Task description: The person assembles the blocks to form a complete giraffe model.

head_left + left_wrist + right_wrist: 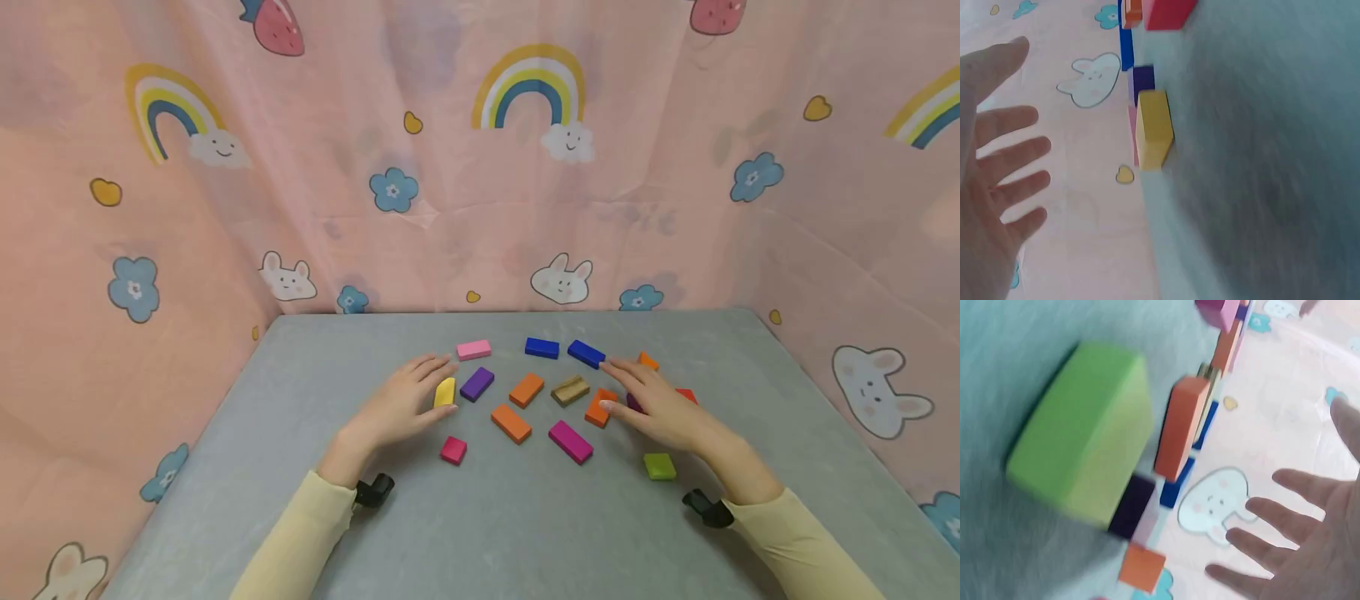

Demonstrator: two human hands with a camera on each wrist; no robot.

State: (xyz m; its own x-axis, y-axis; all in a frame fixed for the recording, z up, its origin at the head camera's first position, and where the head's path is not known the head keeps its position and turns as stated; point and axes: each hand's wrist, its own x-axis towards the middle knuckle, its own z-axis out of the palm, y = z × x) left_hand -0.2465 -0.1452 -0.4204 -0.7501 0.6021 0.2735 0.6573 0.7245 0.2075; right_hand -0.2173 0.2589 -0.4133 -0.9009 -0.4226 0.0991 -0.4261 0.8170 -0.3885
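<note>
My left hand (405,402) hovers above the table's left side, fingers spread and holding nothing. Partly behind it lies a yellow block (445,392); a purple block (477,384) and a crimson block (453,451) are close by. The left wrist view shows the fingers apart from the yellow block (1155,128). Over the right side hovers my right hand (660,407), its fingers extended and nothing in them. It partly covers an orange block (599,408), a dark purple block (633,403) and a red block (686,396). A green block (1085,431) looms large in the right wrist view.
Between the hands lie two orange blocks (512,423), a wood-brown block (570,391) and a magenta block (571,442). Farther back are a pink block (474,350) and two blue blocks (542,347). A patterned pink curtain (450,242) encloses the grey table (480,533).
</note>
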